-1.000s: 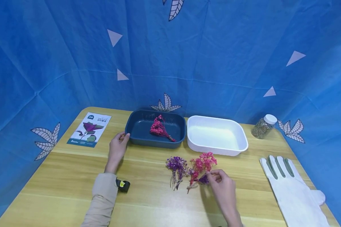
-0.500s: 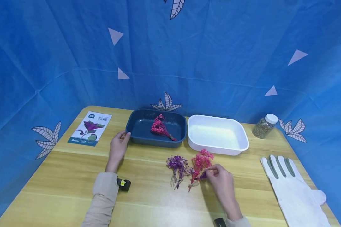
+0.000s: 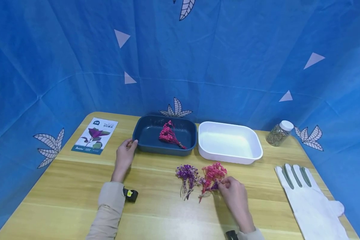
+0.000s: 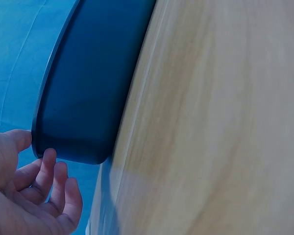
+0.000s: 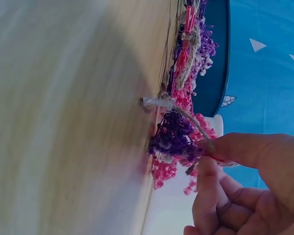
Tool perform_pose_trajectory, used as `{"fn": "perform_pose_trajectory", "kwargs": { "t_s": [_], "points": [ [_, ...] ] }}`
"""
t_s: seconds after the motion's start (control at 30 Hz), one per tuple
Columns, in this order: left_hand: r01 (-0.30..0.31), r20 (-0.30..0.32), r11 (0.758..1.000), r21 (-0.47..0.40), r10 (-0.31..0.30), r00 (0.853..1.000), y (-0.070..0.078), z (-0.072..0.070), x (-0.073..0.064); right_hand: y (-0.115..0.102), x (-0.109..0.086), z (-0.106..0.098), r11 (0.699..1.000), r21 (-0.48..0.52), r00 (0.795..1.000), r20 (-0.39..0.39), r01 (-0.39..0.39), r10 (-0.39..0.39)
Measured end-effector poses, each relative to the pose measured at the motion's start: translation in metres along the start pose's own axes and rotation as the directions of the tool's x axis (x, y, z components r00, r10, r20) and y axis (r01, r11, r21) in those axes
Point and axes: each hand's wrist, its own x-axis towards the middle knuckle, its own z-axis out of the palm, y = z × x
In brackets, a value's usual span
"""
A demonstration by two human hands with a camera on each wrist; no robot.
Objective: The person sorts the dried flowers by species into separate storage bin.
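Observation:
At the left front corner of a dark blue basin (image 3: 168, 151), my left hand (image 3: 125, 155) pinches the rim; in the left wrist view, thumb and index finger (image 4: 49, 157) meet at its edge. A pink dried flower bunch (image 3: 171, 135) lies inside. On the table my right hand (image 3: 233, 193) pinches at dried flowers, where a pink bunch (image 3: 214, 171) and a purple sprig (image 3: 214, 186) overlap. In the right wrist view, a strand of twine (image 5: 195, 122) runs from the purple flowers (image 5: 174, 134) to my fingertips; exactly which stem they hold is hidden. Just left lies another purple bunch (image 3: 187, 173).
A white basin (image 3: 228, 159) stands right of the blue one. A lidded jar (image 3: 278, 135) is at the back right, white gloves (image 3: 312, 203) at the right edge. A seed packet (image 3: 95, 136) lies back left. Blue cloth (image 3: 228, 60) hangs behind the table.
The right hand has shifted slightly left, and the pink bunch under it tilted up and then settled lower. My left hand stays at the basin's corner.

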Motion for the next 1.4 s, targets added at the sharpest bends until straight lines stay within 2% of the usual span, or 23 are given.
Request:
{"fn": "perform_pose_trajectory", "kwargs": {
  "t_s": [0.1, 0.2, 0.3, 0.4, 0.6, 0.87, 1.17, 1.4],
  "points": [
    [0.000, 0.006, 1.000, -0.004, 0.000, 1.000, 0.000, 0.000, 0.000, 0.001, -0.002, -0.002, 0.999, -0.032, 1.000, -0.004, 0.008, -0.008],
    [-0.001, 0.006, 1.000, -0.009, 0.001, 1.000, -0.002, 0.000, 0.002, 0.002, -0.003, -0.003, 0.994, -0.099, 0.997, -0.052, 0.052, -0.057],
    [-0.001, 0.005, 1.000, -0.008, 0.001, 1.000, -0.003, 0.001, 0.002, 0.002, -0.004, -0.004, 0.982, -0.162, 0.985, -0.123, 0.100, -0.121],
    [0.000, 0.006, 1.000, -0.008, 0.000, 1.000, -0.003, 0.001, 0.002, 0.000, -0.005, -0.006, 0.974, -0.180, 0.968, -0.183, 0.141, -0.174],
    [0.004, 0.014, 1.000, -0.005, -0.004, 1.000, -0.004, 0.000, 0.002, -0.006, -0.006, -0.007, 0.978, -0.111, 0.952, -0.234, 0.177, -0.199],
    [0.003, 0.011, 1.000, -0.014, -0.003, 1.000, -0.003, 0.000, 0.002, -0.013, -0.008, -0.010, 0.992, 0.032, 0.969, -0.221, 0.119, -0.109],
    [-0.005, 0.002, 1.000, -0.016, 0.005, 1.000, -0.001, 0.000, 0.001, -0.017, -0.009, -0.010, 0.979, 0.100, 0.953, -0.264, 0.178, -0.146],
    [0.002, 0.005, 1.000, -0.011, -0.002, 1.000, -0.001, 0.001, 0.001, -0.016, -0.007, -0.007, 0.981, 0.125, 0.970, -0.212, 0.146, -0.117]
  ]
}}
